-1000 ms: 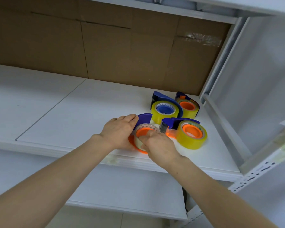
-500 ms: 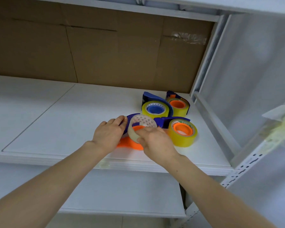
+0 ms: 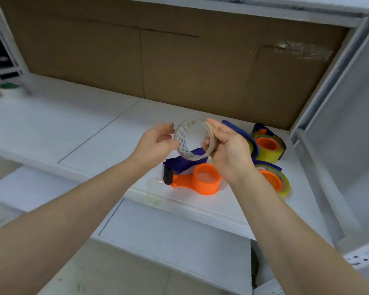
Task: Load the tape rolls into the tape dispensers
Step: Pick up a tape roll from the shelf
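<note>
A thin, nearly used-up clear tape roll [image 3: 184, 146] with a patterned core is held in the air above the shelf. My right hand [image 3: 228, 149] grips its right rim. My left hand [image 3: 157, 143] touches its left side with loosely curled fingers. Below them an orange and blue tape dispenser [image 3: 192, 176] lies on the white shelf [image 3: 107, 141], its orange hub bare. To the right sit loaded dispensers with yellowish tape: one at the back [image 3: 267, 146], one nearer the front [image 3: 274, 179], and a third partly hidden behind my right hand.
Brown cardboard [image 3: 179, 67] lines the back of the shelf. A white upright post [image 3: 320, 99] and side rail bound it on the right. A lower white shelf [image 3: 168, 233] juts out below the front edge.
The clear roll has been lifted off the orange hub and raised above the dispenser by my right hand. My left hand left the dispenser and rose beside the roll. The view shifted.
</note>
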A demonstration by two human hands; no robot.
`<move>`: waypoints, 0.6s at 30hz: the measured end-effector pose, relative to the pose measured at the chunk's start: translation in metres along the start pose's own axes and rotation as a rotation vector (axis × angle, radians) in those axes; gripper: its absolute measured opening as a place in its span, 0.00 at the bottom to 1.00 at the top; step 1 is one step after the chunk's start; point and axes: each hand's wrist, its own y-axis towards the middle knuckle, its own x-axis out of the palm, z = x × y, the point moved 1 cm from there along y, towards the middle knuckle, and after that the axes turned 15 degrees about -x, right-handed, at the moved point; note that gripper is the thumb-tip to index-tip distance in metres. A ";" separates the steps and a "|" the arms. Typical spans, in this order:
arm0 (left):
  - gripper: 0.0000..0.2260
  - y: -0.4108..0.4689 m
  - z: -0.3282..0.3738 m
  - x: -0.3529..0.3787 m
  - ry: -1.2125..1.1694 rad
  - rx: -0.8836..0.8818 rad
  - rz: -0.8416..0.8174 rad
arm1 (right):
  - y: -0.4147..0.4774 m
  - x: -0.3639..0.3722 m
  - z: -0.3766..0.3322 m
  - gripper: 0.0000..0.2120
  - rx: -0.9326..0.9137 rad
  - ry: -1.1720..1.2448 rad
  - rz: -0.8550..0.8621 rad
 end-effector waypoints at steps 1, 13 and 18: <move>0.22 -0.002 0.001 -0.010 -0.034 0.016 0.052 | 0.002 0.010 0.006 0.15 0.028 0.020 -0.007; 0.08 -0.015 -0.059 -0.234 0.263 0.077 0.575 | -0.034 0.201 0.107 0.17 -0.237 -0.621 -0.453; 0.08 -0.018 -0.108 -0.358 0.328 0.021 0.659 | -0.053 0.324 0.182 0.13 -0.261 -0.611 -0.563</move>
